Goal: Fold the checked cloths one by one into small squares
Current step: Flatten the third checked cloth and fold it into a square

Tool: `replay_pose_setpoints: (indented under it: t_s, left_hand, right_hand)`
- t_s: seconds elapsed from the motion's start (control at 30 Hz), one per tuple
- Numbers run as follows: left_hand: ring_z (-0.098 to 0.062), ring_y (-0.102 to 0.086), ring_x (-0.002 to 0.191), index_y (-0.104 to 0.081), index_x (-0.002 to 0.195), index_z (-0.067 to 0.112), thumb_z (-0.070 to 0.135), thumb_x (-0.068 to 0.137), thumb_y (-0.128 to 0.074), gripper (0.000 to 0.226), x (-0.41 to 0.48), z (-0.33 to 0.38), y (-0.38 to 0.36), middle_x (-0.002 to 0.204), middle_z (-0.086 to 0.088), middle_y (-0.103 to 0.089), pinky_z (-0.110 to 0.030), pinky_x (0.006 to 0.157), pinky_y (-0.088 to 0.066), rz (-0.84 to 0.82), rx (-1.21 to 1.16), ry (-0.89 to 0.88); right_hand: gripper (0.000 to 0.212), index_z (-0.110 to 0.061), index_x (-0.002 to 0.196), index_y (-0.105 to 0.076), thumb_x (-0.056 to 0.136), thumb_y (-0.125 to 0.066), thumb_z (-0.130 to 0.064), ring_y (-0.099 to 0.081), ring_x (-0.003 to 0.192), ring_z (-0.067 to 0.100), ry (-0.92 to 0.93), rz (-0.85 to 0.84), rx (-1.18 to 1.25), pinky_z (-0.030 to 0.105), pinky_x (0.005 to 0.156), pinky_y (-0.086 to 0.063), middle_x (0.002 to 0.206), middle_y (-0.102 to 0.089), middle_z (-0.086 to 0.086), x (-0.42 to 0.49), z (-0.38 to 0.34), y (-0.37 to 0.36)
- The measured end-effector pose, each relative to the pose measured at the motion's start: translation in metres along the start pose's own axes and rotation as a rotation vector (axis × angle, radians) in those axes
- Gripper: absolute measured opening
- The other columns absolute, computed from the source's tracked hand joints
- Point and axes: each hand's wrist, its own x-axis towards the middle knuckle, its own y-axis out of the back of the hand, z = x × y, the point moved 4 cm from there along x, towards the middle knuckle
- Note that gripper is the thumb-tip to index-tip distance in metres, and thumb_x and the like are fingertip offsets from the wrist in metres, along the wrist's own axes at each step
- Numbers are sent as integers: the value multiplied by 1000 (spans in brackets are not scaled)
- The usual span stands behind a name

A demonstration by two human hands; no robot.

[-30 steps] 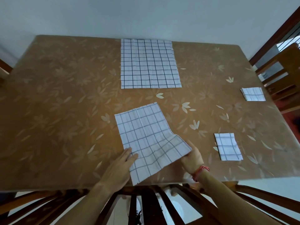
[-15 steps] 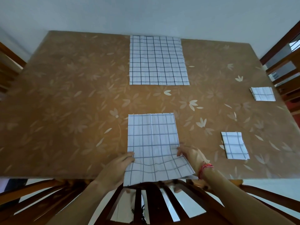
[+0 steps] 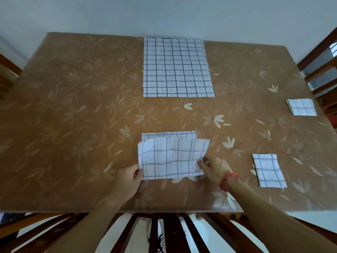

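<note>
Left hand (image 3: 127, 181): pinched the left edge of the cloth in work, fingers curled round it near its lower corner.
Cloth in work (image 3: 173, 157): lay at the near middle of the desk, directly between both hands. Its upper layer was doubled away from the person and sat slightly askew, so a strip of the lower layer showed beyond it.
Right hand (image 3: 214, 168): pinched the right edge, a red thread at the wrist.
Axis: long side ran left to right, one hand at each end and neither nearer. The next fold would probably bring one end across to the other.
Desk (image 3: 73, 106): brown with a pale flower print. An open cloth (image 3: 176, 68) lay at the far middle and two folded squares (image 3: 268, 170) (image 3: 301, 106) at the right.
Room: pale wall (image 3: 164, 15) behind, wooden chair slats (image 3: 164, 232) at the near edge.
</note>
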Motion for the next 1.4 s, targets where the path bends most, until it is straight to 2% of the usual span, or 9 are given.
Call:
replay_pose_setpoints:
  t_s: [0.17, 0.3, 0.4, 0.5, 0.6, 0.73, 0.93, 1.07, 1.4]
  left_hand:
    - [-10, -49, 48, -56, 70, 17, 17, 94, -60, 24, 19, -2, -5, 53, 4, -53, -18, 47, -36, 59, -19, 47]
    - [-6, -56, 64, -60, 97, 18, 22, 93, -60, 5, 22, 0, -11, 72, 10, -60, -18, 56, -40, 78, -19, 56]
    - [-8, -54, 88, -52, 125, 21, 24, 93, -60, 33, 19, -1, -16, 100, 11, -57, -18, 72, -41, 64, -26, 67]
    - [-6, -47, 96, -46, 134, 18, 23, 92, -62, 46, 17, -4, -19, 108, 10, -47, -19, 78, -44, 96, 13, 38]
    - [-7, -46, 98, -49, 128, 15, 22, 90, -63, 41, 10, 4, -16, 109, 7, -46, -27, 80, -51, 162, 155, -104]
    - [-14, -54, 109, -58, 122, 16, 23, 86, -66, 37, -19, 25, -28, 121, 0, -53, -21, 84, -50, 79, 348, -379]
    - [-24, -46, 132, -54, 133, 11, 31, 85, -66, 53, -53, 38, -56, 141, -8, -50, -34, 105, -44, -26, 489, -502]
    - [-28, -39, 139, -50, 137, 3, 34, 95, -42, 52, -54, 27, -63, 147, -15, -44, -36, 110, -34, -5, 567, -483]
    - [-26, -33, 142, -43, 142, -1, 29, 98, -33, 54, -46, 13, -72, 151, -16, -39, -42, 114, -19, -52, 616, -461]
  right_hand:
    - [22, -29, 105, -55, 91, -47, -44, -66, 72, 20, -31, -19, -54, 39, 66, -56, 78, -70, -4, 21, 0, -4]
    - [25, -31, 105, -52, 88, -45, -48, -66, 73, 20, -61, -9, -59, 38, 64, -58, 82, -69, -8, 32, 3, -9]
    - [27, -33, 106, -51, 87, -43, -50, -66, 73, 20, -75, -6, -86, 39, 63, -58, 83, -69, -7, 36, 6, -13]
    - [27, -31, 104, -53, 89, -42, -50, -65, 76, 23, -100, 4, -118, 38, 67, -57, 86, -70, -4, 40, 9, -15]
    - [27, -29, 98, -53, 88, -42, -51, -64, 74, 23, -119, 52, -127, 37, 67, -56, 83, -69, -4, 39, 8, -12]
    - [27, -27, 98, -47, 89, -46, -51, -61, 79, 26, -142, 159, -130, 35, 66, -50, 94, -61, -2, 26, 1, -5]
    - [47, -15, 125, -53, 84, -60, -38, -56, 103, 26, 259, 277, -334, 37, 80, -53, 119, -53, 9, -16, -30, -39]
    - [57, -10, 132, -51, 82, -50, -37, -50, 127, 33, 451, 264, -442, 42, 98, -48, 138, -51, 17, -45, -52, -77]
    - [67, -4, 141, -38, 89, -39, -46, -42, 135, 28, 474, 91, -506, 43, 103, -44, 146, -44, 16, -54, -58, -113]
